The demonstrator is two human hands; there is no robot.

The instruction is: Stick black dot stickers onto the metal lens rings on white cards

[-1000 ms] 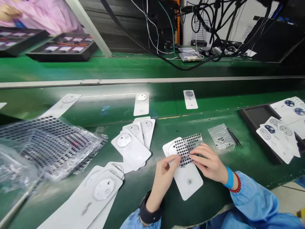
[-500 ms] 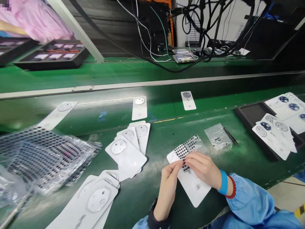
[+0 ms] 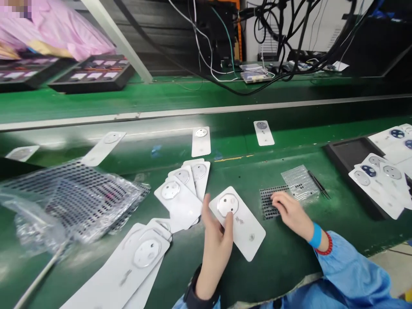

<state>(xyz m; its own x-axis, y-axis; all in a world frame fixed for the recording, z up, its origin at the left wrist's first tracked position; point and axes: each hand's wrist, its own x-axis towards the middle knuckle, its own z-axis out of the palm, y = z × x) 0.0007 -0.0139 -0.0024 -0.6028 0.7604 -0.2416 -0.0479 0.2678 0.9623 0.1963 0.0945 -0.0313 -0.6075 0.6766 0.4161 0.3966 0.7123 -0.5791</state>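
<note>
A white phone-back panel with a round silver camera ring lies tilted on the green bench. At its left edge, my left hand has thumb and index finger apart, with the thumb tip on the panel by the ring's lower right. My right hand is further right, fingers pinched together over a sheet of small black dots. The sheet rests at bench level, and its gripped part is hidden by the fingers. Beside it are a clear sheet with a few black dots and black tweezers.
Stacked white panels lie left of my left hand, with more panels nearer. A plastic-wrapped pile of dotted sheets is at far left. A black tray holds panels at right. Cables hang behind; a co-worker's pink sleeve shows.
The dotted sheet has moved right, off the panel, with my right hand. My hands have separated. My left hand has opened and its thumb has come onto the panel near the ring, which is now uncovered.
</note>
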